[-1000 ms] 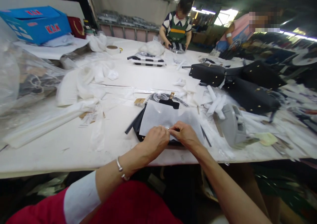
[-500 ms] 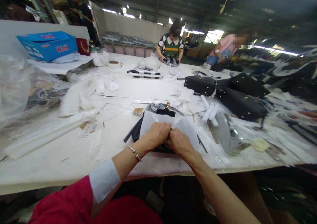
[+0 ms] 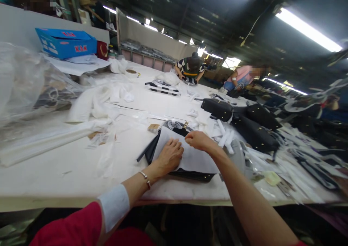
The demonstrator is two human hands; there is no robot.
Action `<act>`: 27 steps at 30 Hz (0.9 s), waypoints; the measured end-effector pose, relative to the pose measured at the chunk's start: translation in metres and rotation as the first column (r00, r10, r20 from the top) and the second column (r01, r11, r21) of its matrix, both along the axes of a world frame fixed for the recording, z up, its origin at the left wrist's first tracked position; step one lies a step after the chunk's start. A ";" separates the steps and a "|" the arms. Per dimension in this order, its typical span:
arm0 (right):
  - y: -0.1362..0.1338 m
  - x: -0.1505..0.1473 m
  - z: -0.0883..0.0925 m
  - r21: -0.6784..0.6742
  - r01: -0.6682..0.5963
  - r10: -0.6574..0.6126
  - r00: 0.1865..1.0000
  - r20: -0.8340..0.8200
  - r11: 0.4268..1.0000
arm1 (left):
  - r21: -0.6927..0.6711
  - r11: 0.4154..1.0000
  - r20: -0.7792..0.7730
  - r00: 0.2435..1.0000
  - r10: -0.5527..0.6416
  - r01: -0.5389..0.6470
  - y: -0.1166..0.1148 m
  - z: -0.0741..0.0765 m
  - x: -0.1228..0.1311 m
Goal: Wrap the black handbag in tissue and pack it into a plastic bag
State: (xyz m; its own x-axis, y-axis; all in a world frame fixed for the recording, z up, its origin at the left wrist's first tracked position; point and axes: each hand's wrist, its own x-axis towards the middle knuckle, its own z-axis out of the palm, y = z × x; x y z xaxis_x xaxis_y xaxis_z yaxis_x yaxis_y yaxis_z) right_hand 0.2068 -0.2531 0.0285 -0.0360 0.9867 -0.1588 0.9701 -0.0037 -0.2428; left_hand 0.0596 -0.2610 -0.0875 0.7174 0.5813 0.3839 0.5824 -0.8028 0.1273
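A black bag lies in front of me on the white table, largely covered by a white sheet. My left hand rests on that sheet with its fingers stretched out. Just right of it and a little farther off, my right hand is over the sheet's far part, fingers curled together; what they hold, if anything, is hidden. Beyond the sheet a black tab with gold-coloured metal hardware sticks out. A plastic-wrapped coil lies behind it.
Black bags lie to the right, near white paper strips. A striped wrapped item is farther back. Clear plastic and a blue box are at left. Two co-workers stand across the table.
My hands were together at the sheet's middle and have parted. The left now lies flat; the right has moved slightly right and away. The bag's front edge now shows more. The view has tilted.
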 end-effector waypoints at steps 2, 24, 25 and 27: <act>0.017 -0.008 -0.005 0.142 0.030 -0.039 0.998 0.056 0.989 | -0.004 1.000 -0.002 1.000 0.028 -0.028 0.001 -0.002 0.000; 0.005 0.010 -0.110 0.361 -0.013 -0.038 0.990 0.133 0.932 | -0.088 0.968 0.054 0.970 0.238 -0.233 0.011 -0.006 0.003; 0.006 0.010 -0.110 0.357 -0.004 -0.050 0.989 0.141 0.934 | -0.087 0.969 0.051 0.970 0.238 -0.233 0.011 -0.005 0.003; 0.007 0.010 -0.109 0.334 0.022 -0.070 0.988 0.134 0.942 | -0.089 0.967 0.044 0.969 0.242 -0.237 0.012 -0.004 0.003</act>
State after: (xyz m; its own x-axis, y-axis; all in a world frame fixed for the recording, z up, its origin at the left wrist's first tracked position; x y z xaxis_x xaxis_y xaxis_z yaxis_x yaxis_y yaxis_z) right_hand 0.2171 -0.2458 -0.0804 0.0096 0.9842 0.1768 0.9952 0.0078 -0.0975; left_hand 0.0628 -0.2492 -0.0912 0.5327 0.7650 0.3618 0.7470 -0.6260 0.2239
